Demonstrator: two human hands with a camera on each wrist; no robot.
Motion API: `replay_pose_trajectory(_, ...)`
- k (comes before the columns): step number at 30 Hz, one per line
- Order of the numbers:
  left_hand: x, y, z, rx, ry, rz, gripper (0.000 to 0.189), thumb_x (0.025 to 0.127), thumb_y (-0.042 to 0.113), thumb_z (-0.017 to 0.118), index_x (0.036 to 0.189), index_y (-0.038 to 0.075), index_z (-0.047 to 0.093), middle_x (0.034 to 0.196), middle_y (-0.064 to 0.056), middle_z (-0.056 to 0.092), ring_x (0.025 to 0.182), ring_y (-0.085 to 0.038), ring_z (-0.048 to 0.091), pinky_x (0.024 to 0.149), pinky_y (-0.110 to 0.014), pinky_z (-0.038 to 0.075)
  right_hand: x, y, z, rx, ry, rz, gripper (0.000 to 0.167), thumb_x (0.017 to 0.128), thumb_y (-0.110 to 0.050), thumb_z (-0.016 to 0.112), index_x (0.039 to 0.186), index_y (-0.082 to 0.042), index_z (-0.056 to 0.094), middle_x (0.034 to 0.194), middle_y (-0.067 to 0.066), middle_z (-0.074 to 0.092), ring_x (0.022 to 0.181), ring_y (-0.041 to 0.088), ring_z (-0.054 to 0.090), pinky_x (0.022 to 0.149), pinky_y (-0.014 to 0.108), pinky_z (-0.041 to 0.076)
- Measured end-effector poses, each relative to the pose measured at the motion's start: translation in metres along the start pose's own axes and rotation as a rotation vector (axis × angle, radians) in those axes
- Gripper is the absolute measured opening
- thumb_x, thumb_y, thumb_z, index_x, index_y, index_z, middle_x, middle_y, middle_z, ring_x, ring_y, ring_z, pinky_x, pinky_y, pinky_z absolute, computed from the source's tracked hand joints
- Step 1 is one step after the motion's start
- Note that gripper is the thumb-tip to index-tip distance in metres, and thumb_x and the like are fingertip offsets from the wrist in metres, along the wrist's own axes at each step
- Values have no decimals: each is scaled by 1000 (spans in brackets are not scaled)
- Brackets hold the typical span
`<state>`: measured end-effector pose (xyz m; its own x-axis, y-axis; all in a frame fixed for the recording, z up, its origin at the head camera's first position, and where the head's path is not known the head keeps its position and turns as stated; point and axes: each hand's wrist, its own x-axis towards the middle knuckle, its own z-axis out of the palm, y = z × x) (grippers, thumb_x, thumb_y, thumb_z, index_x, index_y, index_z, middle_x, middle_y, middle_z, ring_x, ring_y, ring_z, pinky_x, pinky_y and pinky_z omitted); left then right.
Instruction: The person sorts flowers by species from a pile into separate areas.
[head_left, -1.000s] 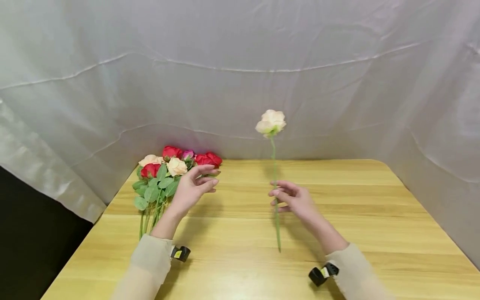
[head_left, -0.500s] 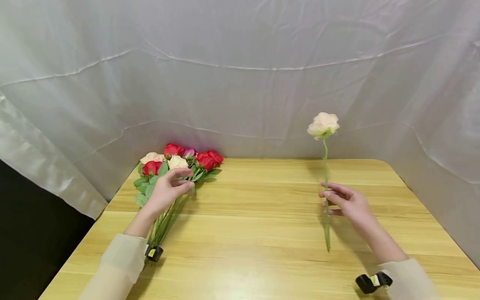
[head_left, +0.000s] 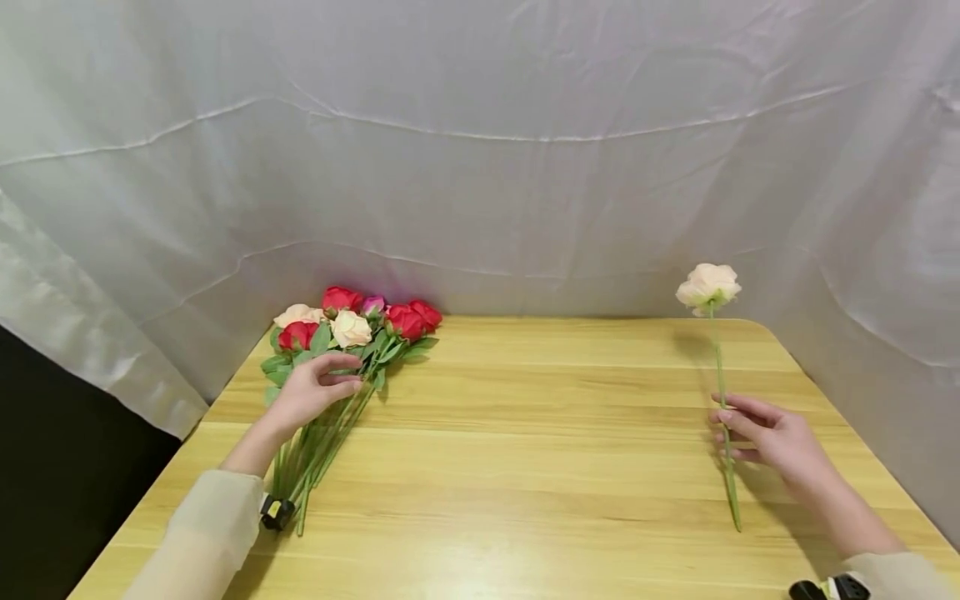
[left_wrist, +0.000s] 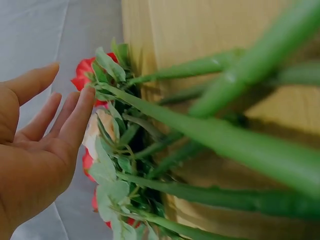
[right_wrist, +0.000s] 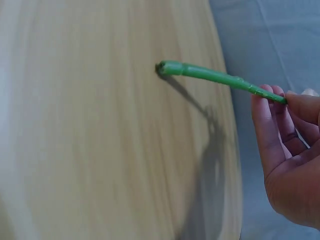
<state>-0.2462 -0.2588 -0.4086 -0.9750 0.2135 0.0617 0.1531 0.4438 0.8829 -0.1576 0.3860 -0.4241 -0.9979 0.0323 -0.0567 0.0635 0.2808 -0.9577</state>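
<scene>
In the head view my right hand pinches the green stem of a pale cream rose over the right side of the table. The bloom points up and away. The right wrist view shows the lower stem between thumb and fingers. My left hand hovers above a bunch of roses at the table's left. Its thumb and fingers are apart and hold nothing. In the bunch are red roses, a cream rose and a magenta one. Their long stems fan toward the near side.
The wooden table ends at the back against a grey fabric curtain, which also hangs along both sides. A dark area lies beyond the table's left edge. A small black wrist camera sits at the left sleeve.
My right hand has carried the cream rose far to the right and, lately, a little lower and nearer. My left hand has moved left, over the bunch. The bunch stays in place.
</scene>
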Motion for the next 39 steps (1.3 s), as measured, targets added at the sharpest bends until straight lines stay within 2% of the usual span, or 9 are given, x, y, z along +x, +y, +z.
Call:
replay_pose_trajectory(4, -2, -6, -4, -3, -14, -14, 49, 101, 12, 70, 144, -4, 54, 145, -27, 56, 129, -40, 61, 97, -31, 58, -1, 9, -15, -3, 7, 49, 35, 104, -23, 67, 138, -19, 64, 104, -22, 75, 89, 6, 73, 71, 29, 64)
replay_pose_trajectory(8, -2, -9, -8, -28, -34, -24, 50, 102, 12, 68, 146, -5, 51, 147, -28, 54, 131, -42, 59, 99, -30, 57, 0, 18, -29, 3, -6, 48, 29, 104, -21, 67, 132, -25, 68, 105, -25, 72, 90, 3, 72, 72, 28, 64)
replay_pose_trajectory(12, -1, -11, -10, -59, -71, -32, 51, 103, 10, 66, 148, -7, 48, 147, -30, 53, 132, -43, 57, 101, -28, 56, 2, 27, -45, 52, -38, 31, 29, 105, -14, 63, 113, -41, 72, 106, -24, 73, 90, 3, 72, 71, 27, 64)
replay_pose_trajectory(20, 6, -13, -11, 0, -139, -69, 57, 102, 16, 68, 151, -5, 46, 149, -28, 53, 132, -41, 57, 101, -41, 56, 4, 39, -74, 271, -123, 96, 38, 107, -5, 57, 109, -37, 78, 104, -6, 79, 92, 14, 76, 78, 30, 65)
replay_pose_trajectory(29, 12, -14, -11, -76, -191, -138, 58, 103, 12, 66, 153, -6, 42, 149, -32, 50, 112, -32, 71, 93, -36, 61, 2, 55, -91, 330, -156, 134, 42, 108, -2, 53, 110, -34, 80, 103, -1, 80, 90, 16, 76, 78, 27, 64)
replay_pose_trajectory(31, 12, -15, -11, -100, -198, -139, 56, 104, 8, 63, 153, -9, 41, 147, -33, 52, 113, -29, 71, 93, -35, 62, 3, 55, -94, 296, -131, 155, 40, 108, -4, 55, 108, -34, 81, 102, -3, 80, 89, 15, 76, 77, 27, 64)
replay_pose_trajectory(34, 12, -17, -11, -125, -210, -137, 53, 105, 4, 59, 152, -13, 39, 144, -34, 55, 113, -25, 70, 92, -32, 62, 5, 50, -97, 112, -54, 192, 28, 107, -15, 61, 103, -35, 80, 97, -10, 79, 85, 10, 76, 73, 26, 64)
replay_pose_trajectory(37, 14, -17, -9, -148, -200, -157, 49, 106, 2, 55, 151, -13, 41, 141, -32, 58, 110, -22, 71, 90, -30, 62, 10, 43, -98, -107, 33, 234, 19, 106, -26, 63, 111, -21, 80, 91, -15, 77, 80, 7, 74, 70, 27, 64)
replay_pose_trajectory(39, 15, -17, -8, -153, -192, -164, 48, 107, 3, 55, 150, -13, 42, 139, -32, 60, 107, -21, 71, 88, -31, 63, 12, 39, -98, -230, 97, 251, 31, 106, -31, 62, 116, -6, 78, 87, -16, 77, 76, 5, 72, 67, 27, 63)
